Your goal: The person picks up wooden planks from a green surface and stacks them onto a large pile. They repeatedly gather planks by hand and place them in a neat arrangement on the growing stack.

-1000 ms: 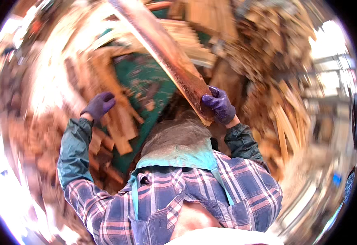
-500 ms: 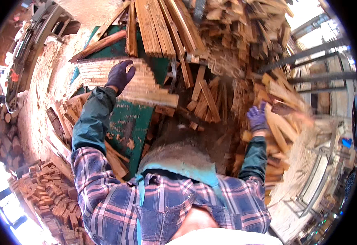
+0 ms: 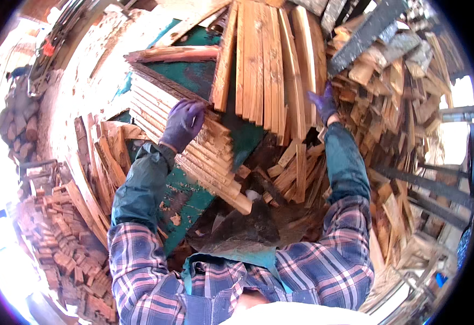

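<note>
My left hand, in a purple glove, rests on a stack of pale wooden strips that lies slantwise on a green, worn metal surface. Its fingers are loosely bent near the stack's dark far edge, and no strip shows clasped in them. On the right, my gloved right hand is open with thumb and fingers apart. It is beside the long brown boards at the far side; whether it touches them I cannot tell. A second row of long wooden slats lies between the hands, farther off.
A big heap of split wood rises at the right, with a dark beam across it. Small blocks are piled at the lower left. A reddish stick lies at the far left of the green surface. Loose offcuts fill the gap in the middle.
The view has swung to the right. My right hand has moved from the woodpile at the right to the far boards. My left hand stays on the stack, its fingers more bent.
</note>
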`<action>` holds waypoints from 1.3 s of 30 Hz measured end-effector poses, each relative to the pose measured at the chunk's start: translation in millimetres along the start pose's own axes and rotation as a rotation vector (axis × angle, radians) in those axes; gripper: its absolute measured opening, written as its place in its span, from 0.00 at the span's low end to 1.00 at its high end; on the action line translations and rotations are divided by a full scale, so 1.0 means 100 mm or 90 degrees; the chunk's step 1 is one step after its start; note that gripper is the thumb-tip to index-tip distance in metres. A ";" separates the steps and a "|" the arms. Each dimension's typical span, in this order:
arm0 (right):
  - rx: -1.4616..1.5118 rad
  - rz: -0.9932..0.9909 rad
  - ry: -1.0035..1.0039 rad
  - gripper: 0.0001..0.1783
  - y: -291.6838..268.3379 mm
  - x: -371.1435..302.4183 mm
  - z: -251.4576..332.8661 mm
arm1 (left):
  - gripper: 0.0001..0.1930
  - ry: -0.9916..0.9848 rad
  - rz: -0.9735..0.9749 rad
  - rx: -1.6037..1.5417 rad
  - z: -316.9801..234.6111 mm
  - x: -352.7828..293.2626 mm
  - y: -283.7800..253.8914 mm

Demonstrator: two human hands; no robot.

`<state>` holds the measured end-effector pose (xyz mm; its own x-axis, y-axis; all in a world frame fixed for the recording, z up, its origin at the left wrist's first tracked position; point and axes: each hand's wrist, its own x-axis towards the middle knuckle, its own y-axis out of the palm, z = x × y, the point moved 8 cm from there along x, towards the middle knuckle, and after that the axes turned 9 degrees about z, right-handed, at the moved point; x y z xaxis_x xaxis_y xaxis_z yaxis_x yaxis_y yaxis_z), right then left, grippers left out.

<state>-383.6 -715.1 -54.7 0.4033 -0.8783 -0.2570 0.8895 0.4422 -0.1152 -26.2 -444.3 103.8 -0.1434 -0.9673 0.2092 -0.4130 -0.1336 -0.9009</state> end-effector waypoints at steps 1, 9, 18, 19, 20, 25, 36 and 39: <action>0.158 0.037 -0.011 0.56 0.09 -0.05 0.11 | 0.10 0.015 -0.011 0.006 -0.06 -0.06 -0.07; 0.089 0.102 0.029 0.65 0.58 -1.00 0.63 | 0.09 -0.242 0.182 0.052 0.32 0.20 -0.02; 0.438 0.061 0.115 0.47 0.78 -3.41 0.39 | 0.15 -0.332 0.455 0.255 0.78 0.41 0.55; 0.450 0.081 0.126 0.47 0.80 -3.56 0.39 | 0.16 -0.293 0.365 0.291 0.76 0.38 0.43; 0.496 0.078 0.058 0.41 0.77 -3.71 0.48 | 0.17 -0.307 0.378 0.317 0.78 0.35 0.41; 0.286 -0.180 0.100 0.41 -0.03 -4.09 0.51 | 0.14 -0.240 0.417 0.262 0.80 0.06 0.45; -0.198 -0.094 -0.155 0.27 -1.70 -1.64 1.09 | 0.08 -0.019 0.358 0.226 0.42 -1.00 0.32; 0.253 0.114 0.178 0.35 0.06 -1.24 -0.06 | 0.07 -0.044 0.337 0.178 0.24 -1.36 0.18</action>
<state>-429.5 -602.1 -28.9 0.5315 -0.6889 -0.4928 0.8470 0.4295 0.3132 7.4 -320.1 49.9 -0.2027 -0.9283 -0.3119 -0.0473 0.3274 -0.9437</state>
